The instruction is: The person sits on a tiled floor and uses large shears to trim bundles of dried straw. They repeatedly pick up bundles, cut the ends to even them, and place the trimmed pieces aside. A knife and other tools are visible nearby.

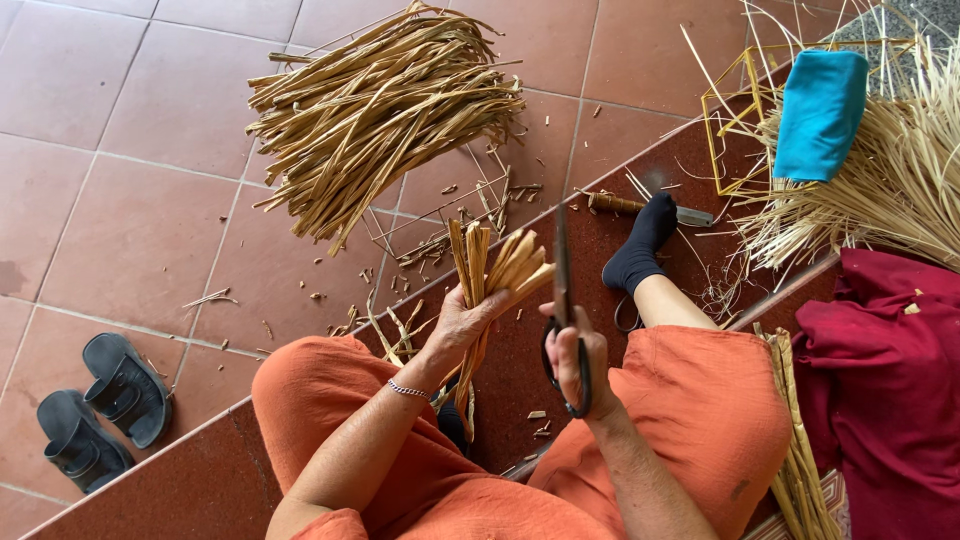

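head view: left hand (462, 325) grips strip bundle (495, 265); right hand (578, 360) holds scissors (563, 300) beside.

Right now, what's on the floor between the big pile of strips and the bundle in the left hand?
Head view: a thin wire frame lies there on the tiles, with short cut scraps scattered around it, between the big pile and the bundle in the left hand.

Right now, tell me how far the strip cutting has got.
Done, it seems: a big heap of tan dried plant strips lies on the red tiled floor, with small offcuts scattered around it. In hand: the left hand grips a small bunch of strips, the right hand holds black-handled scissors. Left: a pale straw pile looks untrimmed.
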Demonstrator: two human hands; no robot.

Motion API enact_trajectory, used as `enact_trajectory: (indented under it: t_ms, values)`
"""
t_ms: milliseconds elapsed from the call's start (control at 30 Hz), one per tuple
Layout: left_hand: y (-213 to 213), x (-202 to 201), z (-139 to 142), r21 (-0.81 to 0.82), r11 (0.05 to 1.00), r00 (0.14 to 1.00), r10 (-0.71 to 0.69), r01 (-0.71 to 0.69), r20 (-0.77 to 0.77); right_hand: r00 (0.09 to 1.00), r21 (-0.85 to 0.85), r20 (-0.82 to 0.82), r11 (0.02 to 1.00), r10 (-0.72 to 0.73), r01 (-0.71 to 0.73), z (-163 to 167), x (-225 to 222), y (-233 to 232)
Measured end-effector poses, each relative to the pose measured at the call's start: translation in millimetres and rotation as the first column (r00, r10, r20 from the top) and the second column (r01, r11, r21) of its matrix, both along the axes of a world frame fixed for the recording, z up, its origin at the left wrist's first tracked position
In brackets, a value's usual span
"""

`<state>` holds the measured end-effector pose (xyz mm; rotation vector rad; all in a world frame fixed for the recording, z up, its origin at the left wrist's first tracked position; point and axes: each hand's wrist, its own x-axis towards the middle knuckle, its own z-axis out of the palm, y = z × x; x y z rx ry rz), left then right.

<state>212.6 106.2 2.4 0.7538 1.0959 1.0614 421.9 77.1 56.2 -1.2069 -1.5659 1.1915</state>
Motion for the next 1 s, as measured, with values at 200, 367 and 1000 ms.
enact_trajectory:
  t_ms: [200, 367, 1000]
  values:
    - [1, 0, 1, -0.002, 0.998, 0.998, 0.059, -0.059, -0.009, 0.924, 0.060, 0.368, 0.988, 0.107, -0.139, -11, -6, -2]
    - [-1, 1, -4, 0.086, 0.993, 0.995, 0.078, -0.082, 0.055, 0.895, 0.024, 0.432, 0.990, 0.116, -0.140, -20, -4, -1]
    - [-6, 9, 5, 0.047, 0.999, 0.999, -0.006, 0.008, -0.036, 0.902, -0.052, 0.430, 0.999, 0.027, -0.005, -29, -16, -4]
